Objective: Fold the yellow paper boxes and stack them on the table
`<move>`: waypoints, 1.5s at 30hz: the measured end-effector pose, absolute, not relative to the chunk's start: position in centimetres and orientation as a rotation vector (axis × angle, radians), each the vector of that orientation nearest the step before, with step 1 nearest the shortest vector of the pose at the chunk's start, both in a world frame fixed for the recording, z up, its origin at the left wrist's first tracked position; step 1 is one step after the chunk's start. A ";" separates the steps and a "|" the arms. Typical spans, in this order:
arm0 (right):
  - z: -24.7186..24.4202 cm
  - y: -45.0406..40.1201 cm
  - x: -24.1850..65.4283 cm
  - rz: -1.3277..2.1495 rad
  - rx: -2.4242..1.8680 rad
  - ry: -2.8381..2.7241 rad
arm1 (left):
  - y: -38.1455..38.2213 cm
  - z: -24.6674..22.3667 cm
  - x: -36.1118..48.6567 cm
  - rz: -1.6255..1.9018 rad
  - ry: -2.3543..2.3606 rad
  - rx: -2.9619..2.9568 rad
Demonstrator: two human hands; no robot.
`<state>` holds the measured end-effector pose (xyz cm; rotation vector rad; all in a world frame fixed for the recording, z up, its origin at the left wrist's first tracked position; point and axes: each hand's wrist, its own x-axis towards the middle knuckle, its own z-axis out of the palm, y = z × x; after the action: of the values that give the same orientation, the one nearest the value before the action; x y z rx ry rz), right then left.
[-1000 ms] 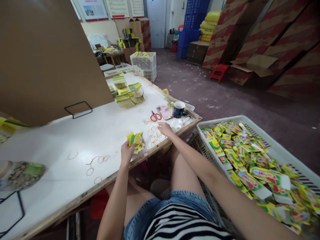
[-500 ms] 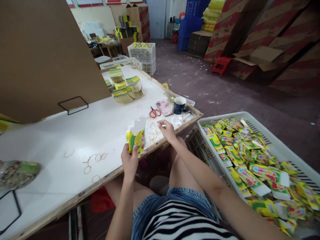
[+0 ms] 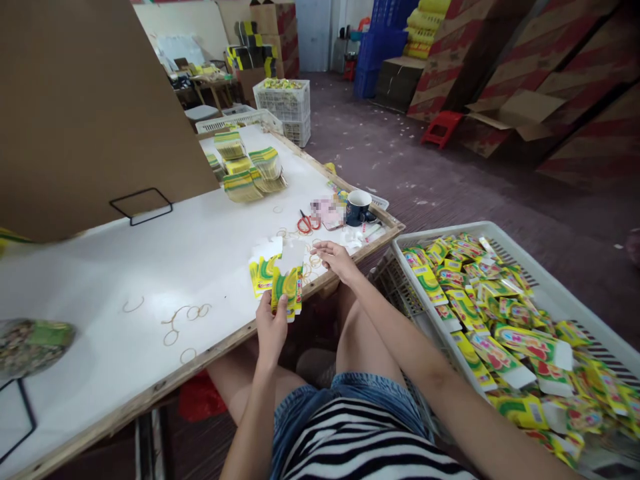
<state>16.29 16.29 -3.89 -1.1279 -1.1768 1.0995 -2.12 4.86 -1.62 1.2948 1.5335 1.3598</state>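
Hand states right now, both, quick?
Left hand: closed, holding yellow-green cartons.
Right hand: loosely open, nothing visibly held, by the rubber bands.

"What lies past the right hand [image 3: 339, 261] on the desk [image 3: 215, 227]?"

"Red-handled scissors [image 3: 305, 219] lie just ahead of it; a dark blue mug [image 3: 356, 214] stands near, ahead and slightly right."

"And across the floor [image 3: 380, 153]?"

"A red stool [image 3: 442, 128], well ahead and to the hand's right, near striped cardboard boxes [image 3: 480, 67]; blue crates [image 3: 376, 63] rise farther off."

"To its left?"

"A tall brown cardboard sheet [image 3: 90, 113]."
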 end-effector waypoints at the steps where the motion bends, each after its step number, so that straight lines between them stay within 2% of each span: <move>1: -3.6 15.9 16.2 1.077 -1.127 -1.175 | 4.8 -1.7 -2.1 1.355 1.531 1.295; 5: -1.7 12.9 15.6 0.881 -1.097 -1.189 | 4.5 -1.8 -1.4 1.343 1.506 1.296; 10: -0.6 7.9 13.5 0.635 -0.946 -1.605 | 3.9 -0.8 -0.2 1.429 1.450 1.316; 16: -0.5 6.1 13.0 0.709 -0.968 -1.616 | 2.6 -0.2 0.2 1.305 1.383 1.338; 25: 0.0 4.1 13.3 0.925 -0.889 -1.442 | 1.7 -0.7 0.1 0.999 0.865 0.689; 31: -0.7 2.8 14.0 0.794 -1.027 -1.248 | 1.7 -1.1 1.0 1.147 0.955 0.728; 36: -2.1 2.2 14.3 1.014 -1.074 -1.241 | 1.8 -1.7 1.4 1.251 1.043 0.883; 40: -2.5 2.3 14.8 0.993 -1.143 -1.168 | 1.5 -1.5 1.3 1.250 1.121 1.112; 45: -2.2 2.4 16.2 1.051 -0.976 -1.244 | 1.1 -0.1 0.6 1.197 1.039 1.251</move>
<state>16.19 2.41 -2.19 -0.9764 -1.2441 1.0515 0.62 1.10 -0.14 1.2512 1.0391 1.1972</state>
